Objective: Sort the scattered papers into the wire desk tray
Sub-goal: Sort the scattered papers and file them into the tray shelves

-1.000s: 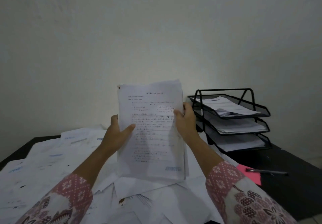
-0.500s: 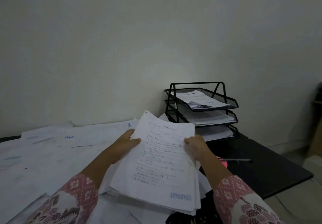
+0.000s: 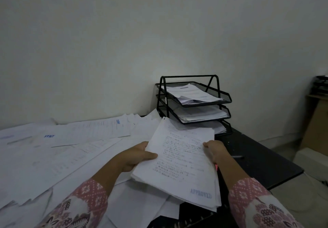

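Paper stack (image 3: 179, 167) in both hands

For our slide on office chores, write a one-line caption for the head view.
Both hands, left hand and right hand, hold a stack of papers before a three-tier tray.

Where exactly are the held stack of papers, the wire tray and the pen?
stack of papers (image 3: 179, 158): head view, middle of the top printed sheet.
wire tray (image 3: 226, 97): head view, front right rim of the top tier.
pen (image 3: 237, 156): head view, its barrel on the dark desk, right of the right hand.
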